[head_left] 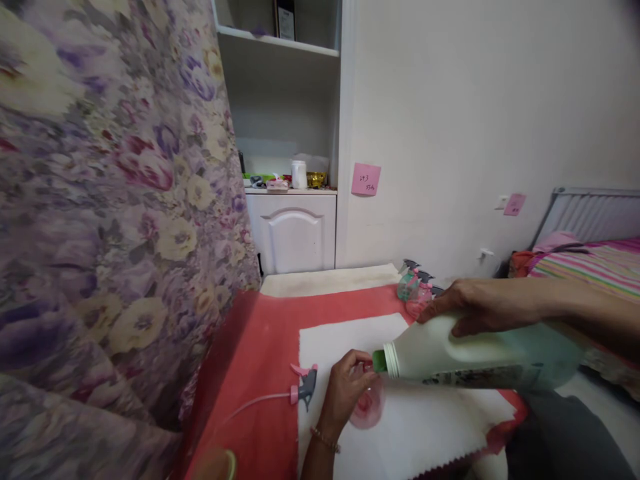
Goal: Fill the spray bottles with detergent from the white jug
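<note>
My right hand (477, 308) is wrapped round the handle of a large pale jug (450, 363), which lies tipped almost on its side. Its green spout (380, 361) points left, at the mouth of a clear pink spray bottle (369, 408). Closed round the neck of that bottle is my left hand (347, 385). Whether liquid is flowing cannot be made out. Left of my left hand, a pink and grey spray trigger (305, 387) with its long tube lies across a white cloth and a red one.
The white cloth (330, 347) lies over a red cloth (270, 333) on the table. Several spray bottles (409, 287) stand at the back right corner. A floral curtain (125, 220) hangs at left; a white cabinet (295, 230) stands behind. A bed (590, 267) is at right.
</note>
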`<state>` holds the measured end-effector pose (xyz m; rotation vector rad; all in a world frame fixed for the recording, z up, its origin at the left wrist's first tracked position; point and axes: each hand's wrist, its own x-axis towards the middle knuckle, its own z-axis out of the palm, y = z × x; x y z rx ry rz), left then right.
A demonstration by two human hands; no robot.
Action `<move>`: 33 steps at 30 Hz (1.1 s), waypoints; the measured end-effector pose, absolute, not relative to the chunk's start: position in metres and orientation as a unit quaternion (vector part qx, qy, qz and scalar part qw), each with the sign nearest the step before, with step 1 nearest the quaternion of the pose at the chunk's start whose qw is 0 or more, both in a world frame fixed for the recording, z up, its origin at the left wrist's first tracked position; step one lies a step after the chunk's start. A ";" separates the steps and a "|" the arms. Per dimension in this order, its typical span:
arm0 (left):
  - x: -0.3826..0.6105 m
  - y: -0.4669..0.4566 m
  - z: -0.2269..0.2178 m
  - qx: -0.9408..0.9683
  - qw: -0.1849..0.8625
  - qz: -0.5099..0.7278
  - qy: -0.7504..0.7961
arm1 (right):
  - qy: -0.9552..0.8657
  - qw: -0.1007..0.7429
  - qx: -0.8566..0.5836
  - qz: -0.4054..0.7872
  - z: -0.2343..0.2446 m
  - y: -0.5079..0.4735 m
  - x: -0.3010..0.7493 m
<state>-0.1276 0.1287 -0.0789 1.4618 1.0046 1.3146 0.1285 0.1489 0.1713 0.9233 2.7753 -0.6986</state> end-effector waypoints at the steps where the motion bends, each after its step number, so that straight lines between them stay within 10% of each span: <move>1: -0.127 0.128 -0.078 0.590 0.453 0.532 0.405 | 0.921 0.068 0.306 -0.232 0.172 0.148 0.128; 33: -0.127 0.130 -0.080 0.589 0.452 0.534 0.403 | 0.922 0.063 0.299 -0.237 0.171 0.151 0.129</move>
